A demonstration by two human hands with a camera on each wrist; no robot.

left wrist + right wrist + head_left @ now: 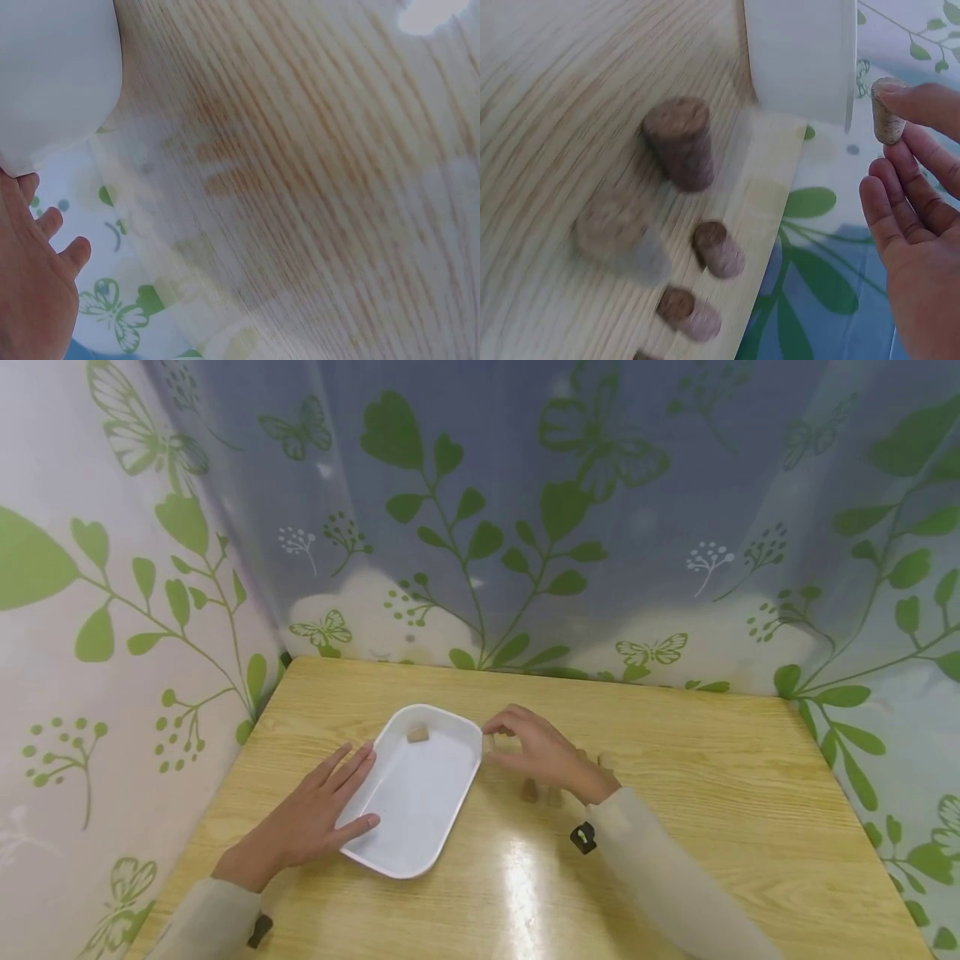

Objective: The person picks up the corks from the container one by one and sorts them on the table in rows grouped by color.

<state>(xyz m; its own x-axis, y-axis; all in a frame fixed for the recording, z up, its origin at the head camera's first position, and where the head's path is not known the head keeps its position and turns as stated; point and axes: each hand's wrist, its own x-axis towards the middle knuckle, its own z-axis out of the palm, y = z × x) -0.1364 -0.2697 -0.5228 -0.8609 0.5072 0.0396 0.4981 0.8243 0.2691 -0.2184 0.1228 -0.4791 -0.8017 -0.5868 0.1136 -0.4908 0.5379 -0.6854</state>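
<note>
A white rectangular tray [416, 802] stands at a slant on the table, with one cork [417, 734] lying in its far end. Along the tray's left side rests my left hand [311, 814], fingers straight and thumb over the near left rim. Just off the far right rim, my right hand [543, 752] pinches a small tapered cork [887, 112] between thumb and fingertips. Below and behind that hand several more corks stand on the table, among them a dark brown cork [681, 142] and a paler cork [622, 232], both blurred in the right wrist view.
The wood-grain table [712, 827] reaches back to a curtain [480, 527] printed with green leaves and butterflies. More of this cloth hangs on the left and right. A black strap piece [583, 837] sits at the right sleeve.
</note>
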